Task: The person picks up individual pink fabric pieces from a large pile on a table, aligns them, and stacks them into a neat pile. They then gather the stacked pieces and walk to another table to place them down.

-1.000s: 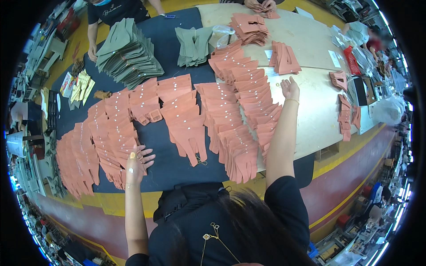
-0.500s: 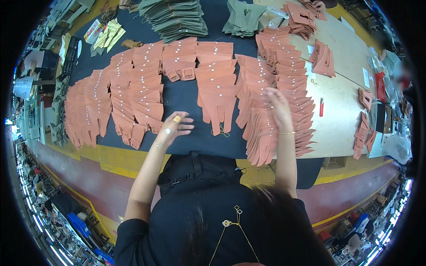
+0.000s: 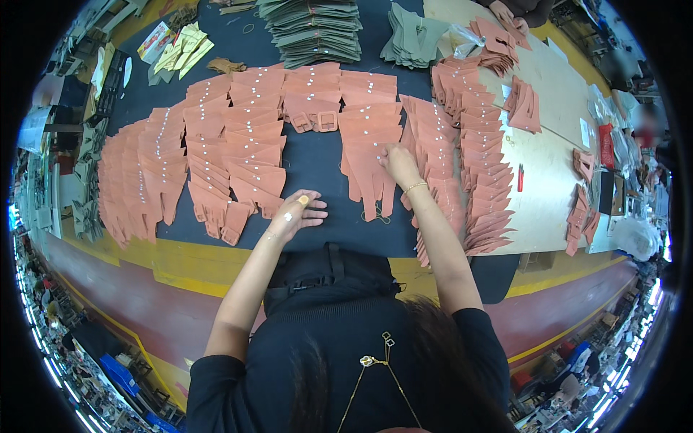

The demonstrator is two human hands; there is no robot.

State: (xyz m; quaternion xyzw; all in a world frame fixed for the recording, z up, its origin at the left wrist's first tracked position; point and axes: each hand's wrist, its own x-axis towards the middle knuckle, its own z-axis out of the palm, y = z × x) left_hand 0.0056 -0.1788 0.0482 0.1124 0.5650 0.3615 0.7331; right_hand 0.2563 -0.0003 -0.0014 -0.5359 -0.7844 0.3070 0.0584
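My left hand point(image 3: 297, 215) hovers over the dark cloth near the table's front edge, palm inward, its fingers apart and holding nothing. A yellow wrap point(image 3: 304, 200) sits on its thumb, and a small white patch is on the back of the hand. My right hand point(image 3: 401, 164) lies over the right edge of the middle row of overlapping orange-pink cut pieces point(image 3: 366, 169), fingers curled together. What is between its fingertips is hidden. Beside my right forearm is a fanned row of the same pieces point(image 3: 440, 191), dotted with small white stickers.
More fanned orange rows point(image 3: 162, 151) spread to the left; others point(image 3: 487, 169) lie at the right. Green stacks point(image 3: 310, 32) stand at the back. A red tool point(image 3: 520, 177) rests on the pale tabletop. Another person's hands point(image 3: 509, 16) work at the far right corner.
My right hand has moved left from the right-hand rows to the middle row, and its fingers have curled in. My left hand stays near the same place. The whole view has shifted slightly.
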